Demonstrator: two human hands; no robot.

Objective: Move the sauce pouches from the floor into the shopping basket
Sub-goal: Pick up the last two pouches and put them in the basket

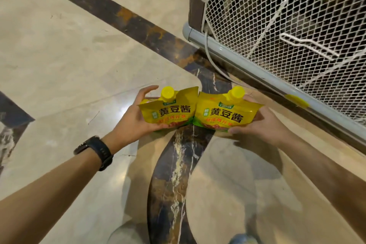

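Our forearms reach fwd, both hands full.
L hand (134,123) grips left pouch (170,113), R hand (263,125) grips right pouch (225,115); edges touching btwn hands, caps away from us; basket unseen.

floor (59,61): glossy beige marble, dark veined inlay | right: white-netted frame (287,25)

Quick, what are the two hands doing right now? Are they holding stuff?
Left hand: grips the left pouch, a yellow sauce pack with a cap.
Right hand: grips the right pouch, same kind.
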